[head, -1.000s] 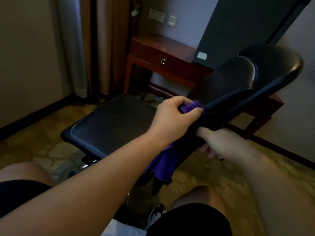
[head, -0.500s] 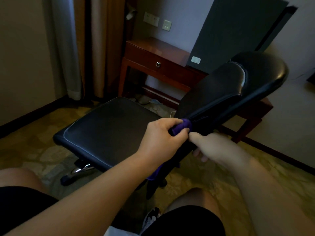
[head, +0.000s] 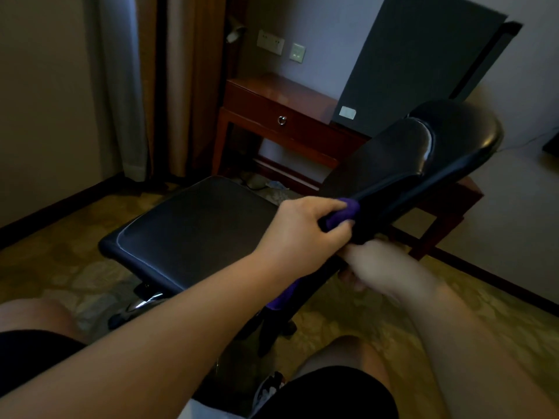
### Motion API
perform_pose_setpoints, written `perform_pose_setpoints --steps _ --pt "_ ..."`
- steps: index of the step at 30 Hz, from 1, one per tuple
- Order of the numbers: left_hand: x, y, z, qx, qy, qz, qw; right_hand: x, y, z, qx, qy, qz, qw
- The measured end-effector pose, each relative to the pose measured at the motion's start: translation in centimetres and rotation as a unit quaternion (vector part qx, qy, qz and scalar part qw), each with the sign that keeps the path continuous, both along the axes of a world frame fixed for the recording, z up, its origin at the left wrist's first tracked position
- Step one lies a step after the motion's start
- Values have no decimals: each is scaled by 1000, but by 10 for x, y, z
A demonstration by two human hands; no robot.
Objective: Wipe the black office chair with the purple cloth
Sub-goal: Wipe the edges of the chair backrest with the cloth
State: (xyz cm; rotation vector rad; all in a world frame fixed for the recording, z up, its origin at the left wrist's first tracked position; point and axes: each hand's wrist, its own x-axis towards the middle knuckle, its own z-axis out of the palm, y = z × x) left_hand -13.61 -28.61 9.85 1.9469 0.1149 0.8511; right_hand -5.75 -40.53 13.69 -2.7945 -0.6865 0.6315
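Gripping purple cloth [head: 344,213] against black office chair [head: 193,225] backrest edge: left hand [head: 302,231]; right hand [head: 381,267] blurred, grasp unclear.

1. The left hand [head: 305,228] reaches forward on a long bare arm, its grip curled closed around the purple cloth [head: 343,214].
2. The right hand [head: 376,267], blurred, sits just below the left hand, fingers curled under.
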Motion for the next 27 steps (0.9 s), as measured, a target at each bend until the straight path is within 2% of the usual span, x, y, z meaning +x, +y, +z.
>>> perform_pose_setpoints --steps 4,8,16,20,23,24,27 --pt "-10 19 -45 -61 69 2 996 -3 0 -5 23 13 -61 998" --pt "-16 33 -91 -139 137 -3 981 -2 0 -6 39 23 -70 997" --pt "-26 21 -140 -288 235 18 928 -4 -2 -6 43 29 -64 997" --pt "-14 17 -161 -380 307 38 872 -5 -1 -4 54 28 -67 996" --pt "-7 15 -176 -499 371 22 783 -6 -2 -4 52 26 -69 996" --pt "-6 14 -181 -526 374 13 764 -7 -2 -4 51 26 -69 996" --pt "-4 15 -189 -545 364 23 755 -6 -2 -6 54 30 -65 996"
